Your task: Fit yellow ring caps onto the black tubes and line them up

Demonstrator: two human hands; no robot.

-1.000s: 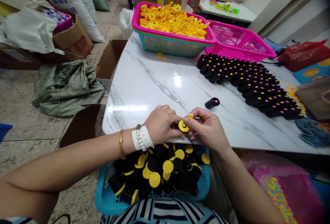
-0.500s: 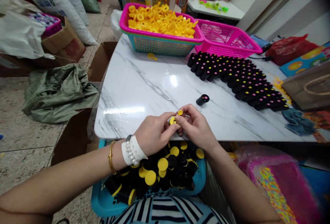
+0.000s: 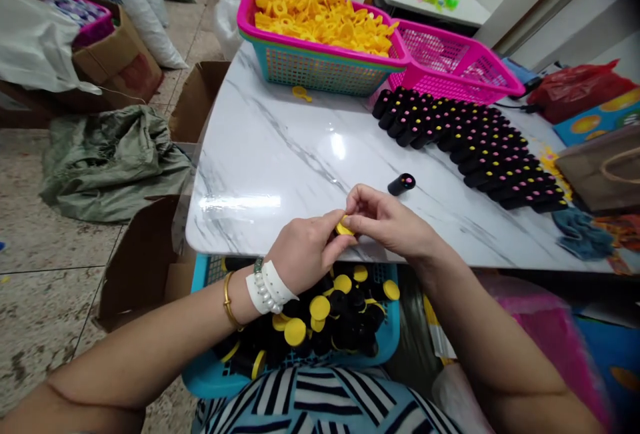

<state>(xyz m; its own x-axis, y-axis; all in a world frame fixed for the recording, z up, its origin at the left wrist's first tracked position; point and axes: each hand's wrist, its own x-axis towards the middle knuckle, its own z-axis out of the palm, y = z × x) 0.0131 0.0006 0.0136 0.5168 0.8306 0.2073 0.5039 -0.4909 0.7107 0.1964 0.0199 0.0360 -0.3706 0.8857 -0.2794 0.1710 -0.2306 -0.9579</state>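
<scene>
My left hand (image 3: 303,254) and my right hand (image 3: 387,221) meet at the near edge of the marble table (image 3: 280,161). Both pinch one small black part with a yellow cap (image 3: 344,227) between their fingertips; most of it is hidden by the fingers. Below them, on my lap, a blue basket (image 3: 210,377) holds several black parts with yellow caps. One lone black tube (image 3: 401,184) lies on the table just beyond my right hand.
Rows of black tubes (image 3: 470,144) lie on the table's right side. A pink-rimmed basket of yellow rings (image 3: 320,64) and a pink basket (image 3: 450,67) stand at the far edge. Cardboard boxes (image 3: 145,261) and a green sack (image 3: 110,161) sit on the floor to the left.
Both hands have stayed together on the yellow-capped part and turned it, so less of the cap shows. The view has shifted slightly.
</scene>
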